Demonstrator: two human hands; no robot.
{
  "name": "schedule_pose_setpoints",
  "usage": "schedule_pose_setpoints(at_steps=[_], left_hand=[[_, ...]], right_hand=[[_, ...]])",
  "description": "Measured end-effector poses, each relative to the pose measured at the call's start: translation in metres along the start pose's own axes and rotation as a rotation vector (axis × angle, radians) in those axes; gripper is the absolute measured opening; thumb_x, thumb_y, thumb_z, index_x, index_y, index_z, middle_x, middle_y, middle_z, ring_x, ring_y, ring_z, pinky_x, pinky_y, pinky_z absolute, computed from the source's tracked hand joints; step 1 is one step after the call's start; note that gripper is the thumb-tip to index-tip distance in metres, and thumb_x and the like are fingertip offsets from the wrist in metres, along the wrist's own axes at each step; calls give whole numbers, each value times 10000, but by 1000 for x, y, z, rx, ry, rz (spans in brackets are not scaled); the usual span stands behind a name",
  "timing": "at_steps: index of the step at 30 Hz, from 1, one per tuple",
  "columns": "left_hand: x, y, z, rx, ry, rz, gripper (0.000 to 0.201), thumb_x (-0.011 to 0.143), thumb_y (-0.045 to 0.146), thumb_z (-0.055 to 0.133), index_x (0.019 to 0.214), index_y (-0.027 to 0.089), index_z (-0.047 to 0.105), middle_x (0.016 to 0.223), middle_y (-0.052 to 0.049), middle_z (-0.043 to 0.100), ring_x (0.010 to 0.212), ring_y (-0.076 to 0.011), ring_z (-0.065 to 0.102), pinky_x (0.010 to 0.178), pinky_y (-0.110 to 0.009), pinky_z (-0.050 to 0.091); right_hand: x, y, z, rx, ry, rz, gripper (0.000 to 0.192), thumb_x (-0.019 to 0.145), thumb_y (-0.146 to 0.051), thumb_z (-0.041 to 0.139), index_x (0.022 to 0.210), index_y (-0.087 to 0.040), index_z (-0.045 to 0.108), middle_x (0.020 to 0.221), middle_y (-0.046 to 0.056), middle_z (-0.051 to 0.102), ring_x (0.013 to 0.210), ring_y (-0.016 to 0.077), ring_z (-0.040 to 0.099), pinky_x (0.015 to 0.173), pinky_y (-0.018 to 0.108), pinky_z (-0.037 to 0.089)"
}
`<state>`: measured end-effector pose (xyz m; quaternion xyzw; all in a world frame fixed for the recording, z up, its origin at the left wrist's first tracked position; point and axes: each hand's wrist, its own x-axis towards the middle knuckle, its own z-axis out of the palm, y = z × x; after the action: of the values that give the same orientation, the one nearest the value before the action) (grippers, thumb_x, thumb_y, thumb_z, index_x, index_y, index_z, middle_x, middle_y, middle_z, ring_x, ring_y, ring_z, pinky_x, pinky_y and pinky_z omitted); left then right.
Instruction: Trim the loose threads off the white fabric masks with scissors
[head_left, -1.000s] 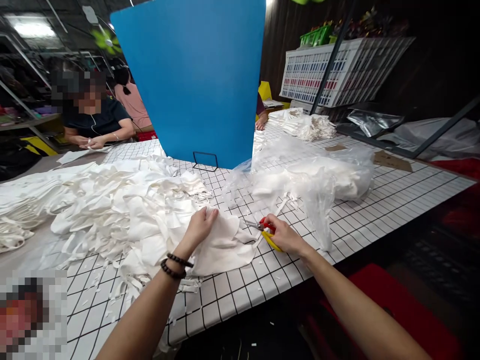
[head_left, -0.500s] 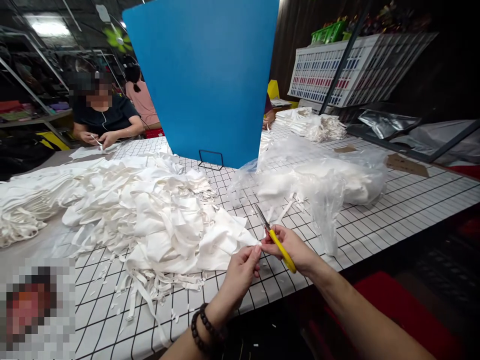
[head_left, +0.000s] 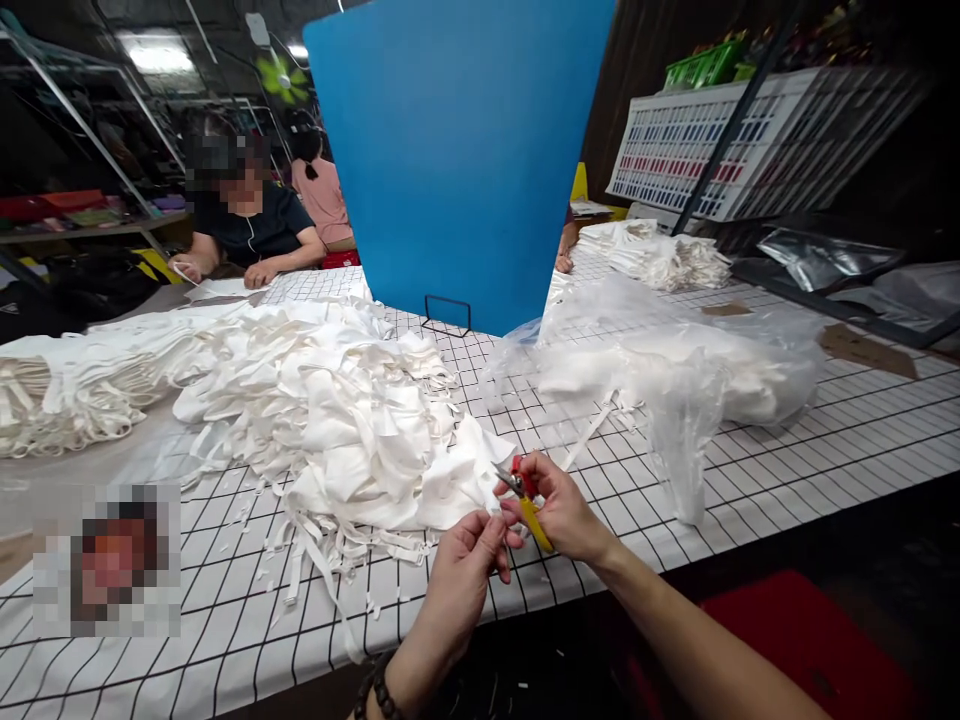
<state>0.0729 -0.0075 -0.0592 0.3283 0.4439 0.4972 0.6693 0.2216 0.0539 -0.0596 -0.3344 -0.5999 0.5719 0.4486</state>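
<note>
My right hand [head_left: 559,508] is closed around scissors [head_left: 534,522] with yellow and red handles, their blades pointing up and left towards the white cloth. Close beside it, my left hand [head_left: 466,560] pinches a corner of a white fabric piece [head_left: 474,470]; the fingertips of both hands almost meet there. That piece lies against a large heap of white fabric pieces [head_left: 352,420] with narrow straps trailing towards the table's front edge. Small white scraps [head_left: 373,605] are scattered around the straps.
A blue board [head_left: 465,160] stands upright on the grid-patterned table [head_left: 765,480]. Right of it lie a clear plastic bag [head_left: 675,370] holding white pieces and a white fabric stack [head_left: 652,250]. Stacked crates [head_left: 675,150] stand behind. A co-worker [head_left: 251,220] sits across, left.
The scissors have swung round, their handles spread and red now visible, with blades nearer the pinched fabric. The view has shifted left. The co-worker's hands have moved apart.
</note>
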Motion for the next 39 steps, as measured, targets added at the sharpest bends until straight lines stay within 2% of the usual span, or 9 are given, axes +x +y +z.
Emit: schedule_pose_setpoints(at_steps=[7,12,17,22,26,28,31,36,39], left_hand=[[1,2,-8,34,24,78,371,813,479,671,838,109,658,561,18,562,503,-77,504,542,-197,420],[-1,9,-5,-188,-16,-7,368,766,463,722,857,114,651,723,6,561,471,-57,453,415,-196,414],[-5,14,-4,-261,-33,-76,337,753,429,744,815,120,625,689,25,520,426,-38,396,350,-172,377],[-2,6,-8,-120,71,77,329,809,460,684,812,139,610,744,4,566,484,-51,466,421,-172,416],[4,0,-7,33,205,270,330,838,466,644,802,138,627,1079,-73,601,523,-36,487,453,-186,435],[8,-3,-6,47,173,274,321,861,460,614,835,141,640,988,-70,635,509,-47,481,451,-192,426],[12,-8,-9,39,98,240,301,892,439,579,875,144,639,638,3,595,482,-73,475,480,-194,412],[11,-10,-16,179,90,314,254,918,387,553,834,156,620,631,3,616,585,-116,566,663,-252,466],[8,-8,-16,330,86,349,231,937,358,521,852,168,621,624,2,619,639,-138,592,722,-267,458]], right_hand=[[0,8,7,-84,11,-48,233,833,-273,684,910,-245,465,885,4,576,676,128,522,607,272,462],[-4,10,9,-196,3,-103,262,799,-208,692,978,-248,504,956,14,542,769,142,515,664,270,461],[3,21,16,-172,122,-133,284,757,-153,691,957,-250,513,924,1,575,736,138,529,636,257,450],[8,19,8,-177,172,-133,213,814,-188,657,954,-242,505,877,2,597,690,134,521,629,266,439],[2,11,8,-168,97,-12,232,798,-221,696,910,-234,494,878,4,601,732,143,544,651,269,442],[-2,8,10,-100,7,83,262,781,-256,722,878,-228,481,886,7,605,740,144,553,656,268,445],[-9,-1,4,-58,-54,190,311,766,-306,739,882,-229,461,895,5,608,749,145,559,670,272,453],[-23,-32,-25,-588,-48,224,369,704,-339,775,845,-240,448,783,-30,552,664,144,495,596,264,408],[-30,-46,-28,-893,-95,216,379,683,-378,770,881,-237,480,762,-21,553,655,163,499,585,280,392]])
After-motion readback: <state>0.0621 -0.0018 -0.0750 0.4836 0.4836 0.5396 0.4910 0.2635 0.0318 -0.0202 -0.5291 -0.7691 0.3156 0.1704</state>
